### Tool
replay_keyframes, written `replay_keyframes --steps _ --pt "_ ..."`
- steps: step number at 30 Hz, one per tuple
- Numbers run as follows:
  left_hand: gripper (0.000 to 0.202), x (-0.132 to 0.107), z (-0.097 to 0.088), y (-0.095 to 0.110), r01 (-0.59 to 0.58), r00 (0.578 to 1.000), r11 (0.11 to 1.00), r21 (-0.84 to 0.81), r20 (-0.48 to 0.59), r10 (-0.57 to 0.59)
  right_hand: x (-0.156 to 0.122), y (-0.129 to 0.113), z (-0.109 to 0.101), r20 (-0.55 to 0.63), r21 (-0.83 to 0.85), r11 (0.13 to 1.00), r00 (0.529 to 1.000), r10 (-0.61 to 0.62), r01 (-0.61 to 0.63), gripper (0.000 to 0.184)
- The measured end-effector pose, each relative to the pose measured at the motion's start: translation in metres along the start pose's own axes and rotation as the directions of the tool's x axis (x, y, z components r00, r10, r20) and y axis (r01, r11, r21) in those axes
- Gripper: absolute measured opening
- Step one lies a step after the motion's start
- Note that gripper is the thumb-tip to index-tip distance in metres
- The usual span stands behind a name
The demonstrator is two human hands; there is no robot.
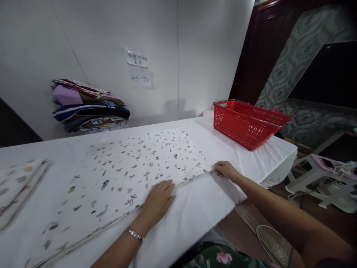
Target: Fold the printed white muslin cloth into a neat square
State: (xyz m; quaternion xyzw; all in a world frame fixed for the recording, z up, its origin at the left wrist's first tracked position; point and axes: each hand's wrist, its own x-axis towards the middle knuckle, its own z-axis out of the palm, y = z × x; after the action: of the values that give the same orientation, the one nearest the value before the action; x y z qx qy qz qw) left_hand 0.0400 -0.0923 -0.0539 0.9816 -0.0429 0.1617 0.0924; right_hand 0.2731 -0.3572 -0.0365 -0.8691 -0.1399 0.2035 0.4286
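A long folded white cloth [125,163] printed with small flamingos, palm trees and leaves lies flat across the table. My left hand [158,199], with a silver bracelet at the wrist, rests flat on the near edge of this cloth, its fingers stretched out. At the cloth's near right corner, my right hand [224,169] pinches the edge between thumb and fingers. Several fabric layers show along the near fold.
A red plastic basket [248,124] stands at the table's back right. Folded clothes [89,106] are piled at the back left, near paper signs [141,78] on the wall. Another folded printed cloth [19,186] lies at the left. A white stool [320,178] stands right of the table.
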Motion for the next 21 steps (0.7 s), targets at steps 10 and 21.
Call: replay_keyframes --steps 10,21 --pt "0.036 -0.004 0.018 -0.008 -0.003 0.997 0.998 -0.055 -0.075 -0.001 0.014 -0.017 0.002 0.08 -0.056 0.996 0.994 0.073 -0.069 0.026" --pt "0.037 -0.001 0.017 -0.008 -0.016 0.999 0.999 -0.033 -0.049 0.014 0.013 -0.032 -0.002 0.074 -0.014 0.996 0.993 0.093 -0.092 0.025"
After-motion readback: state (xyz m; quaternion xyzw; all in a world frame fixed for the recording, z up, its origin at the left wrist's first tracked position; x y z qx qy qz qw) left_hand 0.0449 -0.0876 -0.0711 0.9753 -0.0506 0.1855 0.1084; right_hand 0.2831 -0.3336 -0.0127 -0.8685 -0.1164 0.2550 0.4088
